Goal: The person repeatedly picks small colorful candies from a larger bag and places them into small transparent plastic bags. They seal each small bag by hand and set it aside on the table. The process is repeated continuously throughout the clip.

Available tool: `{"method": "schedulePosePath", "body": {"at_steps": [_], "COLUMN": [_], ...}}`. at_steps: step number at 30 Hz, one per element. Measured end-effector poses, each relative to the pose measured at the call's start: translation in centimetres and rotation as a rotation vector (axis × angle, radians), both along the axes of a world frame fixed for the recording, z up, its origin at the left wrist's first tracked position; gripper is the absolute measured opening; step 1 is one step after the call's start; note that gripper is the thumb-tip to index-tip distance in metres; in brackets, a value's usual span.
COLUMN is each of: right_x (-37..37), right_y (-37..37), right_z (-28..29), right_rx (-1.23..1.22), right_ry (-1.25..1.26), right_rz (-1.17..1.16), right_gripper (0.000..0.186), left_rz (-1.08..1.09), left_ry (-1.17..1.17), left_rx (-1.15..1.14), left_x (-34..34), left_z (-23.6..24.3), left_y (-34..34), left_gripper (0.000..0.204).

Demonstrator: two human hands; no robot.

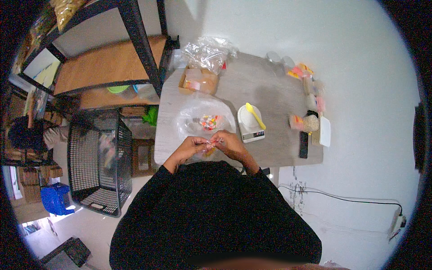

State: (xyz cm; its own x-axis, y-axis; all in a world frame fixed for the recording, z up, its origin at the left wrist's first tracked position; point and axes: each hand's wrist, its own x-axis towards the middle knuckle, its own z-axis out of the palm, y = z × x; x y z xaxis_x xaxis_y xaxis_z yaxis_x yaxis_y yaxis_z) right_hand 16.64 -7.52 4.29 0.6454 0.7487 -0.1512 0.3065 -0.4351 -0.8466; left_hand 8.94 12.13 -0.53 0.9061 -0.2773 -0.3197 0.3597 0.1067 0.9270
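At table's near edge, left hand [192,146] and right hand [227,141] pinch a small packet [211,142] between closed fingertips. Judged light, limp and slippery; best gripped by its edges. Clear bag [204,120] lies just beyond.

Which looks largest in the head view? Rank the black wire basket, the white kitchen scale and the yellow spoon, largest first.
1. Black wire basket, by far the largest, though it stands off the table and the fisheye may distort it.
2. White kitchen scale.
3. Yellow spoon, lying on the scale, smallest.
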Motion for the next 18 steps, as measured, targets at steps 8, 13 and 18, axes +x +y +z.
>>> {"method": "schedulePosePath", "body": {"at_steps": [8, 13, 18], "right_x": [0.0, -0.2, -0.1], "right_y": [-0.9, -1.5, -2.3], "right_z": [0.4, 0.0, -1.1], "right_rx": [0.097, 0.162, 0.113], "right_ry": [-0.15, -0.176, -0.223], "right_rz": [-0.039, -0.047, -0.056], "right_gripper": [0.027, 0.025, 0.013], "left_rz": [0.065, 0.024, 0.011], "left_ry": [0.074, 0.02, 0.043], "left_rx": [-0.057, 0.001, -0.09], "left_x": [0.4, 0.9, 0.9], "left_z": [0.8, 1.0, 1.1], "left_y": [0.1, -0.6, -1.5], "left_gripper": [0.024, 0.023, 0.022]}}
